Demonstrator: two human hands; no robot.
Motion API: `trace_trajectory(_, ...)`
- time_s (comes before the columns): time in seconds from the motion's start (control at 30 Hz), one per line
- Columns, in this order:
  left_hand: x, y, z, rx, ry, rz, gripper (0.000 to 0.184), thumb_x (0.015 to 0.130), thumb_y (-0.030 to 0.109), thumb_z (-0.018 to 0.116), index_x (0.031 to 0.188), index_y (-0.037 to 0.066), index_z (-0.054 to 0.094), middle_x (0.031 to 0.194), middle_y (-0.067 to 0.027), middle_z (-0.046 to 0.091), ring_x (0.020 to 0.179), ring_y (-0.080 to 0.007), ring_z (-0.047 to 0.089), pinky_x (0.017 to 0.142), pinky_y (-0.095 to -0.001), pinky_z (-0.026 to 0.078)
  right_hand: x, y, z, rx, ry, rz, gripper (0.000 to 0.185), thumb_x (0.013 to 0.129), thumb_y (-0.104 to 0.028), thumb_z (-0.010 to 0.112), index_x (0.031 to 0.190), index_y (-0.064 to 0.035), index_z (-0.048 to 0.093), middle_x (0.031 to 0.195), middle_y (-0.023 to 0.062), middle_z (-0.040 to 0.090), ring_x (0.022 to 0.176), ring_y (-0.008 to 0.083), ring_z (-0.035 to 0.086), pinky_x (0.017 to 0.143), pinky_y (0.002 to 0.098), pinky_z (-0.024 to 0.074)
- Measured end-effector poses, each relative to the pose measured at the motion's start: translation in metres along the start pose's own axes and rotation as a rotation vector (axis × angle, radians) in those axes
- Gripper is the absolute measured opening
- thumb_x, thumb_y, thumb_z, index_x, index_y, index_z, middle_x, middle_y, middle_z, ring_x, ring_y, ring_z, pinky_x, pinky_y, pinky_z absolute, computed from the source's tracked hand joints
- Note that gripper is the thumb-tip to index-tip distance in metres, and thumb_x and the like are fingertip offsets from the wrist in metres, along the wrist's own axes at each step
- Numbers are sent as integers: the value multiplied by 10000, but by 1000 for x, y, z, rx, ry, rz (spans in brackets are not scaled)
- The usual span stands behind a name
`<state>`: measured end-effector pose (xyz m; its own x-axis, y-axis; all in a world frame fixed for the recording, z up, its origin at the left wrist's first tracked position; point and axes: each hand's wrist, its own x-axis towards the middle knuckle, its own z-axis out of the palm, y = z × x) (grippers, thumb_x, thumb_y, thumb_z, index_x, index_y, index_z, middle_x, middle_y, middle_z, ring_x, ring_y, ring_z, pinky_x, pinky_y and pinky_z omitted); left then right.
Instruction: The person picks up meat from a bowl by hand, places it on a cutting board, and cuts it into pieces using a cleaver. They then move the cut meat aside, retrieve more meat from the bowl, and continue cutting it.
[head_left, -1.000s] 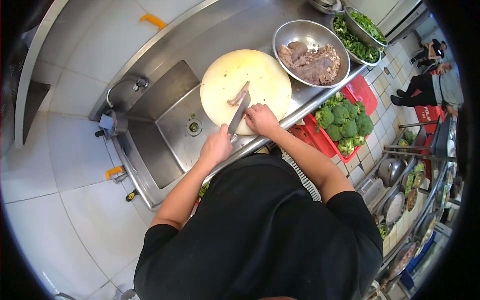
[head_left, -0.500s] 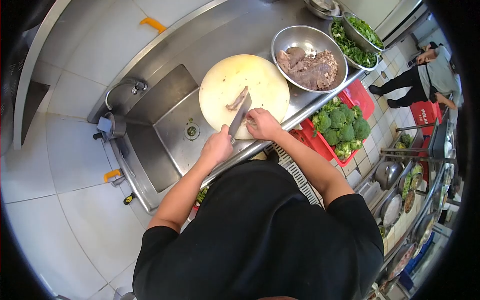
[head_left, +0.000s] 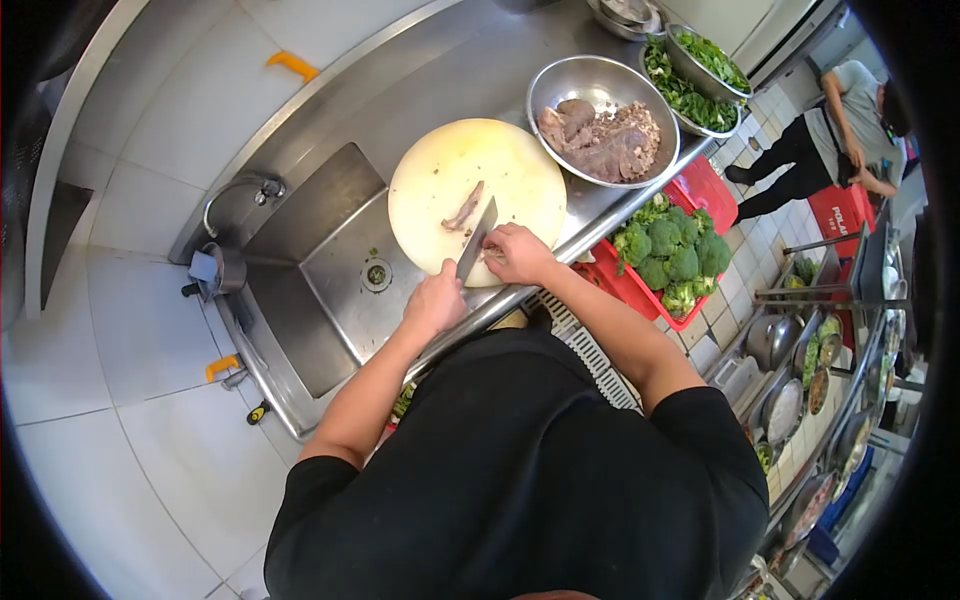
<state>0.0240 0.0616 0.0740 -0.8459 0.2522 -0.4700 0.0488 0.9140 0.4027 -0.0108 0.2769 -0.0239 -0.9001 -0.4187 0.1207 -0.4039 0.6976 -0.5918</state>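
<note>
My left hand is wrapped round the handle of a cleaver, its broad blade pointing away from me over the round cutting board. Beside the blade, the fingers of my right hand are bent and pinch a small piece of meat, mostly hidden beneath them. A longer strip of cooked-looking meat lies on the board, just left of the blade. Small crumbs dot the board.
A steel bowl of meat stands right of the board. Beyond it are bowls of leafy greens. A red crate holds broccoli below the counter edge. On the left is the sink. A co-worker stands at far right.
The view has shifted slightly, so the board and bowls sit a little further left. Both hands keep their grip close to the blade. The co-worker's posture has changed.
</note>
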Motion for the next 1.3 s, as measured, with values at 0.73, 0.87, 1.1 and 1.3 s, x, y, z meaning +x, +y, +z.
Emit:
trace_trajectory(0.73,-20,-3,30,22,-8,-43,228,1010,178,530,1183,37,483,967,-350,696,949,-544,676,856,-627,505,-11,13,13,25,93,12,200,780,-167,687,944,-54,712,964,136,697,1012,343,655,928,461,538)
trace_trajectory(0.87,0,5,22,35,0,-18,238,1022,196,527,1197,44,473,954,-343,695,957,-545,667,856,-633,497,-12,8,9,-47,87,18,168,825,-178,660,936,-63,711,976,110,687,1003,317,650,933,437,528)
trace_trajectory(1.1,-12,9,37,8,-9,-55,238,1022,184,523,1183,16,475,936,-344,693,919,-545,669,827,-641,496,-24,11,13,-48,176,-38,129,837,-153,652,915,-64,705,943,105,666,981,318,639,898,424,536)
trace_trajectory(1.3,-4,22,-4,19,-12,21,238,1027,184,524,1180,6,489,921,-348,689,914,-530,679,838,-619,513,-29,6,-13,224,242,13,238,815,-139,739,1037,-63,698,1032,151,664,1027,364,641,914,430,546)
